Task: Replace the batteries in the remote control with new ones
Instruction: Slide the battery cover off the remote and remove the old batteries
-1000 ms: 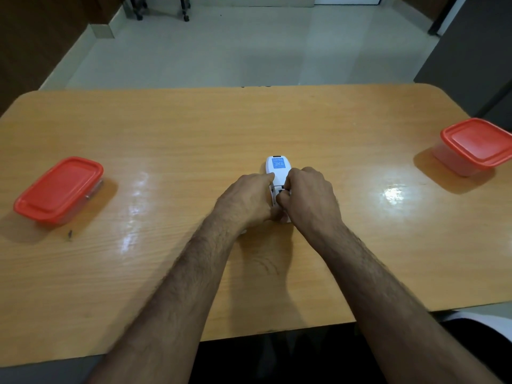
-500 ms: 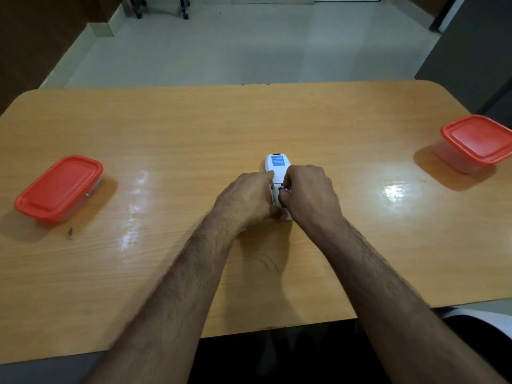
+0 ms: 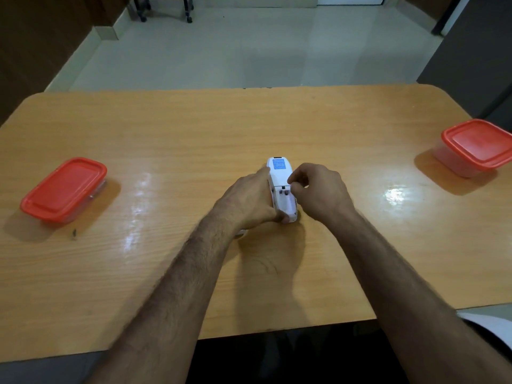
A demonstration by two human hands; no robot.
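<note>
1. Table [image 3: 166, 273]: a wooden top carries everything in use. The work sits at its centre, within easy reach of both forearms.
2. Boxes: one red-lidded box [image 3: 65, 189] stands at the far left, another red-lidded box [image 3: 475, 146] at the far right, both closed and well apart from the work. Their contents cannot be told; the new batteries are judged to be in one of them.
3. Left hand [image 3: 249, 200]: closed around the left edge and near end of the remote, pinning it to the table. It should hold this brace, so that a pull on a cell does not drag the body along.
4. Right hand [image 3: 318, 195]: loosely curled just beside the remote's right edge, fingertips [image 3: 295, 187] pinched together at the compartment's far end. Whether they hold a battery cannot be told.
5. Remote [image 3: 281, 187]: lies back-up at table centre, blue label [image 3: 279, 164] at the far end. The cover is off and the compartment [image 3: 286, 202] is open.
6. Step in hand, as judged: removing the old cells. Each cell should be lifted at the end away from its spring and then drawn out; prying against the contacts risks bending them.
7. A small white piece [image 3: 241, 232] shows under the left wrist, perhaps the cover. It should stay within reach for refitting.
</note>
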